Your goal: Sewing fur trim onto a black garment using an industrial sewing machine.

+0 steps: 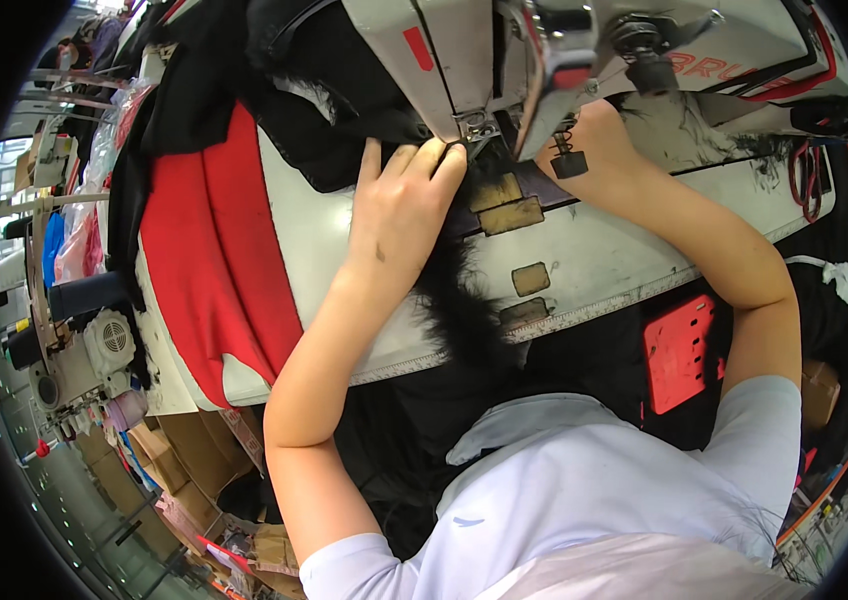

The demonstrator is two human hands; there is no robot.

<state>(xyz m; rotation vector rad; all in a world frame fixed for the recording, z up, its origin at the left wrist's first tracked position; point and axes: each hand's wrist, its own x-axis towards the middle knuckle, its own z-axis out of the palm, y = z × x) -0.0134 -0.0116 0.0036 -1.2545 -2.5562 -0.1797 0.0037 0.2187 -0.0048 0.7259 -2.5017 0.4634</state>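
A white sewing machine (449, 60) stands over its pale table. Beside its needle area, my left hand (404, 200) is closed, bent fingertips pressed together on the edge of black fabric (319, 150). A strip of black fur (464, 310) hangs from under that hand over the table's front edge. My right hand (594, 155) is on the other side of the needle, partly behind the machine's metal parts. Its fingertips are hidden, so what they touch cannot be made out. Where the needle meets the cloth is also covered.
Red fabric (209, 240) drapes over the table's left side. A ruler strip (584, 322) runs along the front edge. Red-handled scissors (806, 182) lie at the right, amid loose fur. A red plastic plate (679, 352) is below the table edge. Cardboard boxes (194, 450) stand lower left.
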